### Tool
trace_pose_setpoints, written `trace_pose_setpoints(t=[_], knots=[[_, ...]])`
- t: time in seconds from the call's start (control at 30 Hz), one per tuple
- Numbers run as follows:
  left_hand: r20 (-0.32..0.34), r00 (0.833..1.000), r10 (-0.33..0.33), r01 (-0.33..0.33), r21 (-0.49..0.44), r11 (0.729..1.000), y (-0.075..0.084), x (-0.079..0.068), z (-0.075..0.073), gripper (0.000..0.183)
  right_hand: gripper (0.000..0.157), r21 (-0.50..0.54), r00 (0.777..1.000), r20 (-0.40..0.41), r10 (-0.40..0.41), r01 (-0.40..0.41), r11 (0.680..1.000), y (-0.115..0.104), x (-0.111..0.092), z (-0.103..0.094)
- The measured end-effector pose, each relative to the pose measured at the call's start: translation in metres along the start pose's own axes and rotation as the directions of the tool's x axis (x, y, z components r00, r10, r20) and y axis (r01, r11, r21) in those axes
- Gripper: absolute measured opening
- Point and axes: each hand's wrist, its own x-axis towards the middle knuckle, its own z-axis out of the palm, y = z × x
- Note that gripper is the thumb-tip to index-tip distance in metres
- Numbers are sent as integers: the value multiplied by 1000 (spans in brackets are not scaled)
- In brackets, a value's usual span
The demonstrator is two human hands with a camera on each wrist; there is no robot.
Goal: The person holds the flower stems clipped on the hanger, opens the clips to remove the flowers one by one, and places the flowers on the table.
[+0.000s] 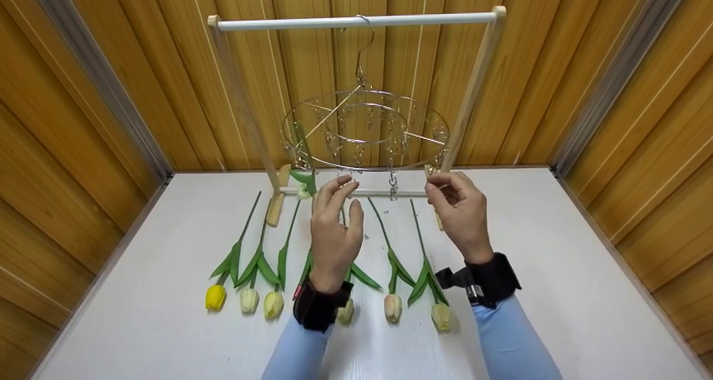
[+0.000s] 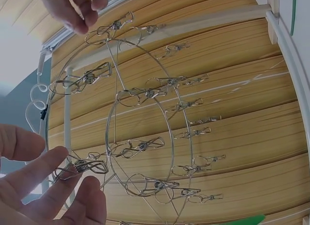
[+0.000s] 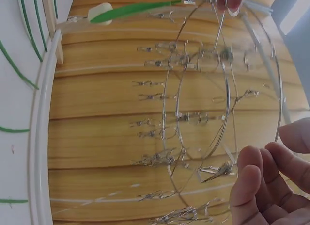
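Observation:
A round metal clip hanger [image 1: 365, 141] hangs by its hook with several wire clips dangling from its rings. At its front rim, my left hand [image 1: 337, 229] has its fingers spread around a wire clip [image 2: 81, 166], fingertips against or just beside it. My right hand [image 1: 459, 210] is at the right rim, thumb and fingers loosely bent; nothing shows between them in the right wrist view. A white tulip [image 1: 303, 190] with a green leaf [image 3: 135, 10] hangs head down from the hanger's left side. Below, several tulips lie in a row, including a yellow tulip [image 1: 215, 297].
The hanger's hook sits on the white top bar [image 1: 289, 23] of a stand with wooden side posts [image 1: 473, 84]. Its wooden foot [image 1: 275, 210] rests on the white table [image 1: 161, 313]. Wood-look panels [image 1: 72, 118] enclose the back and sides.

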Motion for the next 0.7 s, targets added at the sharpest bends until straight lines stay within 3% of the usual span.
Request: trace_pose_setpoints(t=[0.2, 0.5, 0.7], knots=[[35, 999, 35, -35, 7, 999, 5, -3, 6, 28, 15, -36, 997, 59, -55, 58, 998, -10, -4, 10], [97, 991, 90, -88, -31, 996, 13, -8, 13, 36, 15, -69, 999, 29, -40, 42, 997, -12, -5, 18], [149, 985, 90, -82, -57, 995, 16, -9, 14, 43, 14, -37, 989, 131, -64, 69, 997, -11, -9, 25]])
